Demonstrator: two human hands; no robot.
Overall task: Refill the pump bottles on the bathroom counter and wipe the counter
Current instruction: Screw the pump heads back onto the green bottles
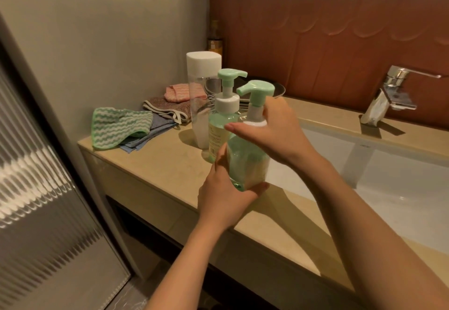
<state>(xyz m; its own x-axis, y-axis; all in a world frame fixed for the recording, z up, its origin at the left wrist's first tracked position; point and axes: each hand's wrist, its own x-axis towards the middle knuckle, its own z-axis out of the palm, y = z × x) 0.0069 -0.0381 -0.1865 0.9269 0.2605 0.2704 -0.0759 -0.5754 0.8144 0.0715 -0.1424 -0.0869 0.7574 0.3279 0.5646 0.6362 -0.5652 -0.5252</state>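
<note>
A clear green pump bottle (247, 159) with a mint pump head is held just above the counter's front edge. My left hand (226, 193) grips its base from the left and below. My right hand (274, 130) curls round its white collar below the pump head. Behind it a second green pump bottle (222, 125) stands on the beige counter (155, 164). A tall clear bottle with a white cap (200, 96) stands just left of that one.
Folded cloths lie at the counter's left: a green-and-white one (116, 125), a blue one (148, 137), a brown one (167, 108) and a pink one (177, 92). A white sink basin (388, 183) and a chrome faucet (386, 96) are at the right. A dark dish (279, 90) sits at the back.
</note>
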